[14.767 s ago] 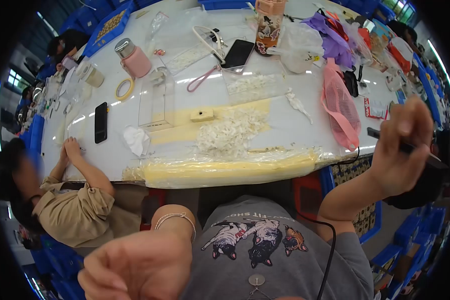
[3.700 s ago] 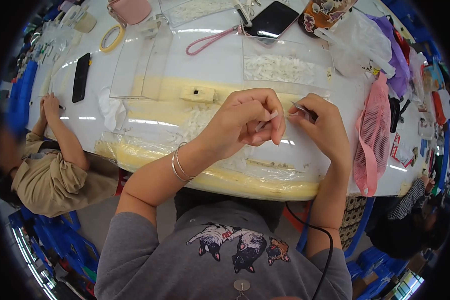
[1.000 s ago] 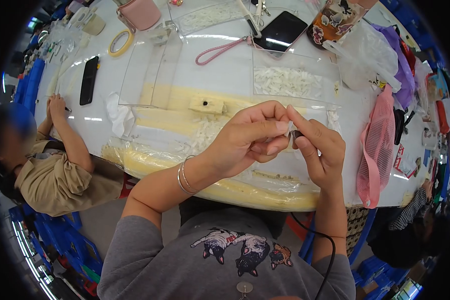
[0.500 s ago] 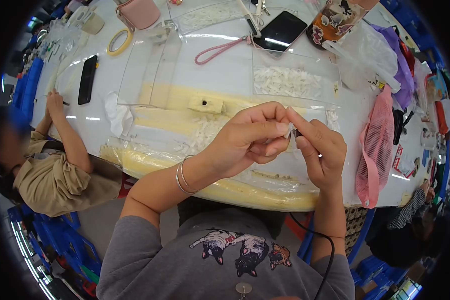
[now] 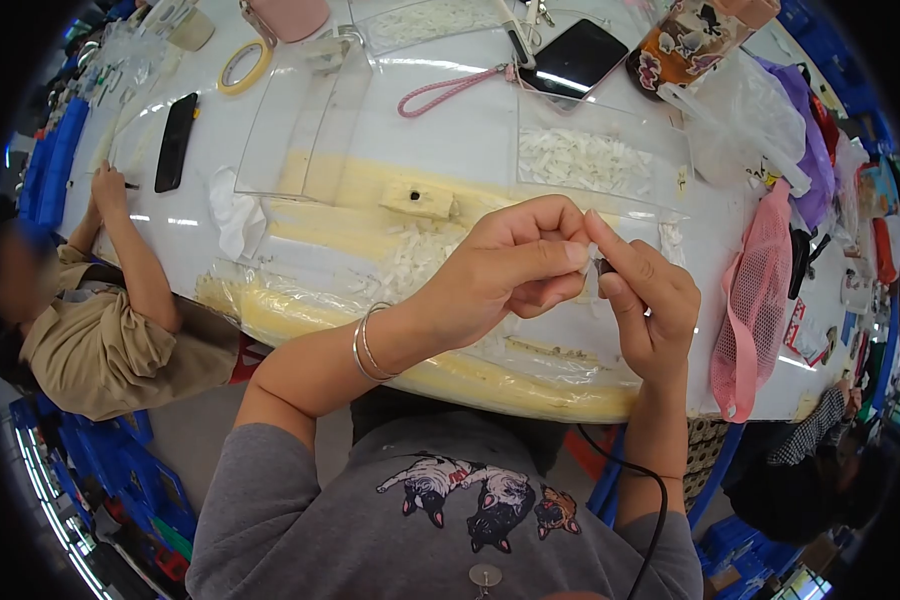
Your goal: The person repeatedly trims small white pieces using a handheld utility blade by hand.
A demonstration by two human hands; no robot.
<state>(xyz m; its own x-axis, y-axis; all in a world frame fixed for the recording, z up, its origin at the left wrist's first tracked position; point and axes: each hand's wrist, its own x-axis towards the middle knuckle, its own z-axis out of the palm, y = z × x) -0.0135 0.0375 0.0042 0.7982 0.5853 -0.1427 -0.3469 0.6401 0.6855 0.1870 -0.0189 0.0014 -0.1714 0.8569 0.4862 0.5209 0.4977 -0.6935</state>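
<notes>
My left hand, with two thin bangles on its wrist, is closed in a pinch on a small white piece at the fingertips. Close against it, the thumb and index finger of my right hand are closed on something small and dark, too small to name. Both hands are held above the table's near edge. A loose pile of white slivers lies beyond my left wrist, beside a yellowish block with a dark hole. Behind my hands, a clear tray holds many similar white pieces.
Another clear tray stands at left, near a crumpled tissue, tape roll and black phone. A second phone, a drink bottle and a pink mesh bag lie rightward. A co-worker sits at left.
The view has shifted slightly. My hands keep the same pinch, fingertip to fingertip, with little visible movement. The co-worker's hands at left have shifted a little.
</notes>
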